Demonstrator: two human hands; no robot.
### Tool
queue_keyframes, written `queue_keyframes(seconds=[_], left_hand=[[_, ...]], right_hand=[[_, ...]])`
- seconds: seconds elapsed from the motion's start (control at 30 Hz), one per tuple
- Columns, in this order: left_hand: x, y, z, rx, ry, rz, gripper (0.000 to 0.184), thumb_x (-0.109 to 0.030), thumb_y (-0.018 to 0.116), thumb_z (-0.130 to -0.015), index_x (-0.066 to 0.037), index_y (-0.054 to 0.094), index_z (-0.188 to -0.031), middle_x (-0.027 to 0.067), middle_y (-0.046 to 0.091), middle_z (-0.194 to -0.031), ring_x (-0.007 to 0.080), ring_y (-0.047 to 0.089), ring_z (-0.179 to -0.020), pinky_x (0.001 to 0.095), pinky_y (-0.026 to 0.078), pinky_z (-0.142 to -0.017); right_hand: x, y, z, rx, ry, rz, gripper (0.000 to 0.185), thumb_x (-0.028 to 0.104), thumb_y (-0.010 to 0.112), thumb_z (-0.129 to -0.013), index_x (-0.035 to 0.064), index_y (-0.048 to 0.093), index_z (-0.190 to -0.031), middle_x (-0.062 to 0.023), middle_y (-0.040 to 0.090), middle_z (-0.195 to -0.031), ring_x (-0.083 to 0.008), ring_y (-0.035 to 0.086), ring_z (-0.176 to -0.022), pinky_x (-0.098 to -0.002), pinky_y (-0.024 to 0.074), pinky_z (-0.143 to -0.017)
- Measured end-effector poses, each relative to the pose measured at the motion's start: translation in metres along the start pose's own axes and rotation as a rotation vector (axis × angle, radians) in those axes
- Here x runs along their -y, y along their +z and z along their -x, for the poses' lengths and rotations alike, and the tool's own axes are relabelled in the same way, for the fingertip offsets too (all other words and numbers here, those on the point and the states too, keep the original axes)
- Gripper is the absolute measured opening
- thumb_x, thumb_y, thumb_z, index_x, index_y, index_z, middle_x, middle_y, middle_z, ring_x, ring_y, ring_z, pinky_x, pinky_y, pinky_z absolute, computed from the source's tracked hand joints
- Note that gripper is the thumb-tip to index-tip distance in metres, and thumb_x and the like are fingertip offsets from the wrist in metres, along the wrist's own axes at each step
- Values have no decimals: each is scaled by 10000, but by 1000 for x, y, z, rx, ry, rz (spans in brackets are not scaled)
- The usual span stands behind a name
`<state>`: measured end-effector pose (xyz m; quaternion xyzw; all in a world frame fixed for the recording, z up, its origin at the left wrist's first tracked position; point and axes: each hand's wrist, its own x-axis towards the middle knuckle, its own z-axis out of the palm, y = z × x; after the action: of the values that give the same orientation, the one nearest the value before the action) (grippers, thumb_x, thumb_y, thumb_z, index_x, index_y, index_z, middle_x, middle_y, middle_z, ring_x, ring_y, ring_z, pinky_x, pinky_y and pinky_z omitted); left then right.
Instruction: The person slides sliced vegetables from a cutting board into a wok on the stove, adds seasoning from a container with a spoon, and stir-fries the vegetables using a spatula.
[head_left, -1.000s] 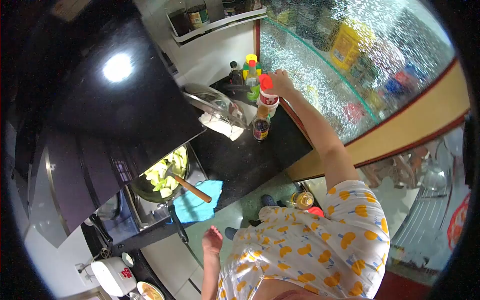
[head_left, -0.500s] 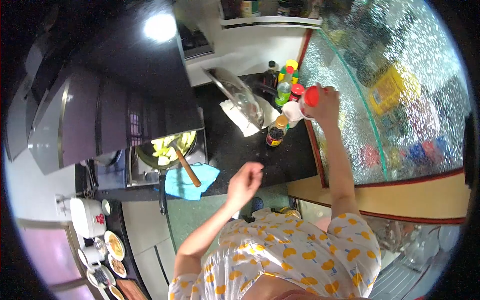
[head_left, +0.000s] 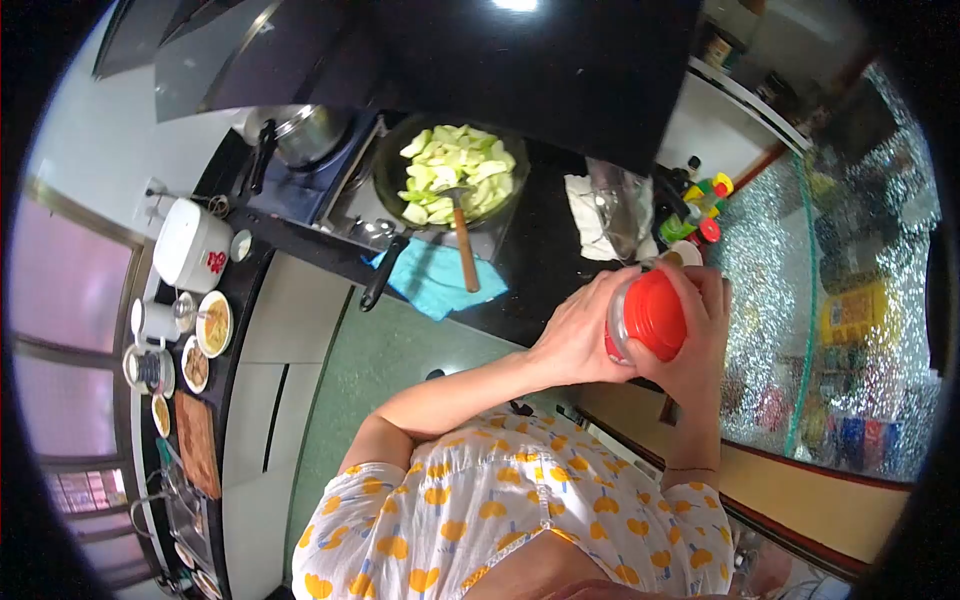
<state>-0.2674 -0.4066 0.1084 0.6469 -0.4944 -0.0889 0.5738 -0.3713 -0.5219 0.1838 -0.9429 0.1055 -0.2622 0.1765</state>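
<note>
Both of my hands are around a clear jar with a red lid (head_left: 655, 315), held up in front of my chest. My left hand (head_left: 578, 335) wraps the jar's body from the left. On the other side, my right hand (head_left: 702, 340) has its fingers closed around the red lid. The jar's contents are hidden. Beyond, on the stove, a wok (head_left: 384, 180) contains pale green vegetable pieces (head_left: 455, 165). A spatula with a wooden handle (head_left: 464, 250) rests in it, its handle over a blue cloth (head_left: 430, 278).
A glass pot lid (head_left: 622, 210) stands on white cloth beside several sauce bottles (head_left: 690, 220). A metal pot (head_left: 310, 138) sits on the left burner. Along the left counter are a white appliance (head_left: 190, 245), dishes of food (head_left: 214, 325) and a wooden cutting board (head_left: 197, 440).
My right hand has brought the red-lidded jar from the bottles toward my chest. My left hand has joined it on the jar. The view has turned left, showing more of the wok.
</note>
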Motion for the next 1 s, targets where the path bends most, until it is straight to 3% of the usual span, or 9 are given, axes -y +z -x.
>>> queue_keyframes(seconds=[0.13,0.53,0.83,0.87,1.0], left_hand=[[4,-39,24,-43,-30,61,815,-242,808,-547,-10,438,-1235,168,535,-1122,341,561,-1018,382,464,-861],[37,-186,92,-75,-215,95,914,-225,851,-470,-24,422,-1251,166,540,-1160,333,551,-1063,384,456,-902],[47,-293,136,-89,-182,157,868,-234,847,-487,-15,438,-1221,155,545,-1140,318,563,-1037,370,460,-887],[47,-301,139,-76,-177,158,854,-209,850,-512,-25,428,-1232,124,542,-1172,250,571,-1046,352,466,-885],[51,-319,145,-16,-196,338,855,-238,847,-525,-24,435,-1243,117,546,-1182,213,560,-1070,334,454,-906]], right_hand=[[29,26,-15,82,-72,-44,657,227,735,-516,62,563,-1128,-113,483,-986,-333,474,-931,-449,410,-816],[148,127,-69,184,-221,-267,566,177,716,-532,60,595,-1072,-105,471,-946,-294,477,-888,-391,419,-791],[254,175,-99,276,-295,-408,552,86,724,-519,48,608,-1057,-110,493,-986,-286,495,-922,-365,422,-815],[262,176,-101,291,-291,-402,546,87,725,-521,50,611,-1055,-110,494,-987,-285,495,-925,-367,422,-816],[288,175,-111,343,-284,-396,516,90,727,-517,50,629,-1022,-110,508,-987,-284,505,-928,-363,428,-824]])
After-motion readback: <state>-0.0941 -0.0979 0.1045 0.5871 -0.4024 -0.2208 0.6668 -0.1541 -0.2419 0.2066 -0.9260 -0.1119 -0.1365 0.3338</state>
